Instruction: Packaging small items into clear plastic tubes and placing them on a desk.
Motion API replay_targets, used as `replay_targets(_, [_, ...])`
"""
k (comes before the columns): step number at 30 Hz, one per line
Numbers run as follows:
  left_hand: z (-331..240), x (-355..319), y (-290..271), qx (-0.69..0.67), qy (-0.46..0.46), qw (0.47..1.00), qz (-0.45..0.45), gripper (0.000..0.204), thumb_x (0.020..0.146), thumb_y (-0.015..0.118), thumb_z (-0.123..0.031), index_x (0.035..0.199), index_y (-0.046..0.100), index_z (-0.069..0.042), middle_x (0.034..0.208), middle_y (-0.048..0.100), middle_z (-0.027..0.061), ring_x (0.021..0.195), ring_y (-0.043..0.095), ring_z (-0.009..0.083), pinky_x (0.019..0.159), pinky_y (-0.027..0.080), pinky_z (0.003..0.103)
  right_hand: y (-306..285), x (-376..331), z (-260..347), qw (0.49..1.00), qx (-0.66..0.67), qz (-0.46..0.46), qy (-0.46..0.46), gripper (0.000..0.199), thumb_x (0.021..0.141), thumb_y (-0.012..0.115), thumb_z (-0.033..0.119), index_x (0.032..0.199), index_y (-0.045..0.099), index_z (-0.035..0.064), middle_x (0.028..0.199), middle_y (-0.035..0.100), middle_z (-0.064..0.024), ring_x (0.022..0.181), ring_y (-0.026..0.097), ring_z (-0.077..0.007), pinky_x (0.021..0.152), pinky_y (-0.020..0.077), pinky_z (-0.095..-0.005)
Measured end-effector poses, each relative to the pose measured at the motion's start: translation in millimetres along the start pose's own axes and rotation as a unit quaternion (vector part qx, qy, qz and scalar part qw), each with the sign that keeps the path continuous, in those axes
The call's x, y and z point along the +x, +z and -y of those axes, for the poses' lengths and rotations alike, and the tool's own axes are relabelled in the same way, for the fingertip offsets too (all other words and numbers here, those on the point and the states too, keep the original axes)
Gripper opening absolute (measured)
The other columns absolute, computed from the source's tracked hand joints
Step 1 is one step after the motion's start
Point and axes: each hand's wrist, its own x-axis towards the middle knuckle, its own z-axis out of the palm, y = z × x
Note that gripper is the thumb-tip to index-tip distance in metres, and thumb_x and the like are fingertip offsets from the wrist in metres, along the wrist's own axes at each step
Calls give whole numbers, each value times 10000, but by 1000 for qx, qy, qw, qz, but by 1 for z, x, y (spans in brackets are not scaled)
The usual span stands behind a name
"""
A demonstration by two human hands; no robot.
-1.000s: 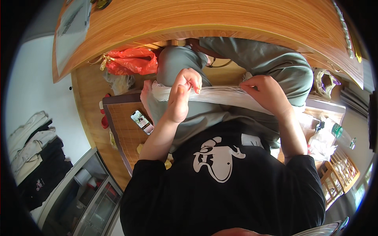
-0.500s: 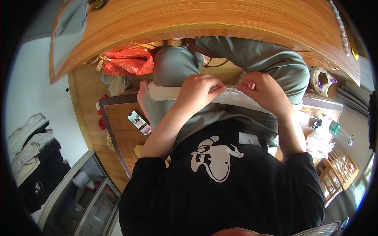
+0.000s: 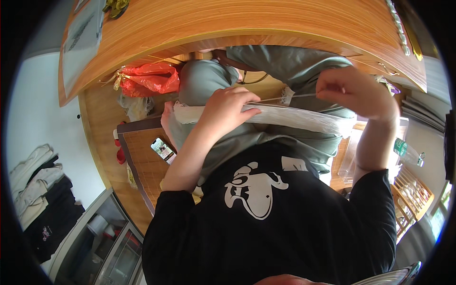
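Observation:
A long hank of white thread (image 3: 304, 118) stretches across my lap, its strands lying side by side. My left hand (image 3: 227, 110) is closed on the hank near its middle, with thumb and fingers on either side of the strands. A thin strand (image 3: 285, 99) runs from there to my right hand (image 3: 354, 90), which is raised over my right knee with its fingers curled on the strand's end. Blur softens the right hand a little. Beyond the strand is a small frayed white tuft (image 3: 287, 95) beside my grey trousers (image 3: 294, 61).
A wooden desk (image 3: 237, 23) spans the far side, its edge above my knees. Red plastic bag (image 3: 149, 78) and clear bag (image 3: 137, 107) lie at left. A phone (image 3: 163, 150) rests on the brown mat (image 3: 142, 175). At right are a bottle (image 3: 408, 151) and wooden rack (image 3: 413, 194).
My right hand has moved up and right, away from my left hand, drawing a strand out taut between them. My left hand keeps hold of the hank and has shifted slightly left.

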Motion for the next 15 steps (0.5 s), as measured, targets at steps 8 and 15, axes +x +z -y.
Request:
replay_targets(8, [-30, 22, -88, -140, 162, 977, -15, 714, 759, 733, -515, 1303, 554, -89, 1259, 593, 119, 1152, 566, 252, 915, 466, 367, -59, 11, 80, 993, -20, -50, -103, 105, 903, 572, 84, 852, 547, -4, 686, 464, 7, 603, 395, -73, 528, 323, -230])
replay_targets(15, [-65, 54, -117, -448, 329, 826, 92, 527, 947, 498, -466, 1244, 567, -36, 1229, 606, 89, 1096, 568, 181, 887, 423, 282, -95, 46, 103, 875, 258, 50, -407, 172, 931, 520, 77, 1035, 574, -49, 902, 618, -83, 827, 587, -152, 715, 494, -252])
